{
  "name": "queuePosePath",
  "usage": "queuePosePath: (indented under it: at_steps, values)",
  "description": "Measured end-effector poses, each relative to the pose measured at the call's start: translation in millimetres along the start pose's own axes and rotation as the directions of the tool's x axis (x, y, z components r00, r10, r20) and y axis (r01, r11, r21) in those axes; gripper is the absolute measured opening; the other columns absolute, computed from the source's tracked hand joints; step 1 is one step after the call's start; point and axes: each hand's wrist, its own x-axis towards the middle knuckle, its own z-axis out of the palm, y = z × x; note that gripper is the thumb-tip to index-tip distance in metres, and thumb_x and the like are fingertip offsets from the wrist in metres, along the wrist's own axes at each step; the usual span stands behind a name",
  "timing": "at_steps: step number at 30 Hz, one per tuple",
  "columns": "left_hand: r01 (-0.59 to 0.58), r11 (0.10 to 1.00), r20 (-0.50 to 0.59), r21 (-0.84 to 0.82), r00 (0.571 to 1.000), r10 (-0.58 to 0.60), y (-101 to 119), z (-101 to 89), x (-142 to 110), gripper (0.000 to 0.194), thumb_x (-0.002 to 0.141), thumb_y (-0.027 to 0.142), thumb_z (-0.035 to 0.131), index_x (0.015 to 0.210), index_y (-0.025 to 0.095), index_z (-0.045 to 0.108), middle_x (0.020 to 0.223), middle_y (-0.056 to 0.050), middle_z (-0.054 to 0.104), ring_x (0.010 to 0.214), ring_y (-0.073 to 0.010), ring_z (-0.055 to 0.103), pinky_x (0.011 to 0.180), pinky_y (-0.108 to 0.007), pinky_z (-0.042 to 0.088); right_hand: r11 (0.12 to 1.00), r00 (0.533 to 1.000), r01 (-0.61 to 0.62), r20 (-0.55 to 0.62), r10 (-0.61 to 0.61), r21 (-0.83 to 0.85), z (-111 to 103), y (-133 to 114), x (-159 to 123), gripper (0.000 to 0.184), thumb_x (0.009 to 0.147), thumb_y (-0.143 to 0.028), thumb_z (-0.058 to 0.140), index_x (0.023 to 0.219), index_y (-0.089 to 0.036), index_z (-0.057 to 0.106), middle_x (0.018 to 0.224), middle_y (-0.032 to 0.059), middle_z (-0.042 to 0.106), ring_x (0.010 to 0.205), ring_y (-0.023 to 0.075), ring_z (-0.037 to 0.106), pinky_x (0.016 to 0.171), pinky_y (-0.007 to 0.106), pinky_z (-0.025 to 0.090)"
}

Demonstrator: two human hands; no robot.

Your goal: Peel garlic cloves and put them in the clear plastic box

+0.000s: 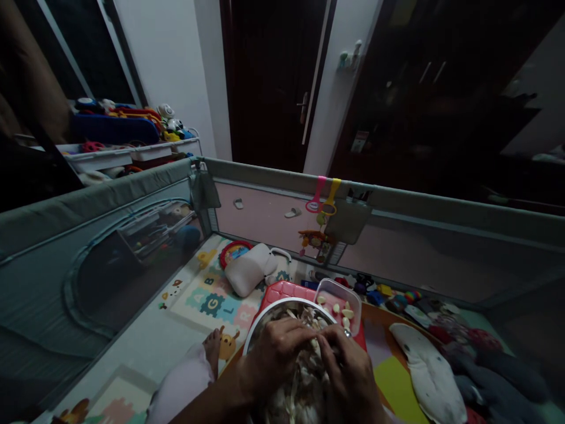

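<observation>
My left hand [278, 353] and my right hand [346, 365] meet over a metal bowl [253, 333], fingertips pinched together. Between them is a small pale piece that looks like a garlic clove [316, 338], mostly covered by my fingers. Papery garlic skins and unpeeled garlic [304, 383] fill the bowl below my hands. Just beyond my right hand stands a clear plastic box [329, 287] with several peeled garlic cloves [347, 313] inside. Bowl and box rest on a red stool-like surface [282, 288].
Around me runs a grey playpen fence [273, 172] with mesh sides. A patterned mat [189, 306] covers the floor, with a white cushion-like object [247, 271] on it. To the right lie a white pillow [428, 371] and several toys [384, 291]. My foot [212, 350] is left of the bowl.
</observation>
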Motion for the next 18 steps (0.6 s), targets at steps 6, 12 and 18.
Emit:
queuePosePath:
  at_steps: [6,12,18]
  values:
    - [-0.034,0.999,-0.050,-0.038,0.998,0.032,2.3,-1.2,1.5,0.029,0.079,0.003,0.045,0.094,0.014,0.066,0.082,-0.009,0.072,0.073,-0.0191,0.068,0.065,-0.026,0.053,0.991,0.993,-0.114,0.048,0.110,0.074,-1.9,-2.7,1.3,0.022,0.091,-0.028,0.042,0.073,-0.021,0.054,0.061,-0.0001,0.063,0.054,0.0125,0.062,0.051,0.018,0.048]
    - [0.001,0.996,-0.055,-0.086,0.998,-0.006,5.6,-3.7,0.0,0.027,0.078,0.007,0.050,0.097,0.017,0.067,0.079,-0.008,0.072,0.068,-0.0195,0.068,0.061,-0.026,0.053,0.954,0.963,-0.263,0.093,0.251,0.146,0.0,-8.5,1.6,0.023,0.088,-0.030,0.044,0.068,-0.021,0.052,0.058,-0.0005,0.060,0.050,0.0124,0.059,0.047,0.018,0.046]
    - [0.014,0.994,-0.105,-0.112,0.994,-0.026,8.9,-6.6,-1.1,0.024,0.078,0.007,0.051,0.095,0.016,0.067,0.081,-0.009,0.070,0.070,-0.0179,0.066,0.062,-0.024,0.051,0.906,0.916,-0.391,0.162,0.367,0.160,7.1,-4.1,3.0,0.023,0.086,-0.032,0.043,0.068,-0.020,0.052,0.061,0.0010,0.062,0.054,0.0147,0.060,0.050,0.021,0.046]
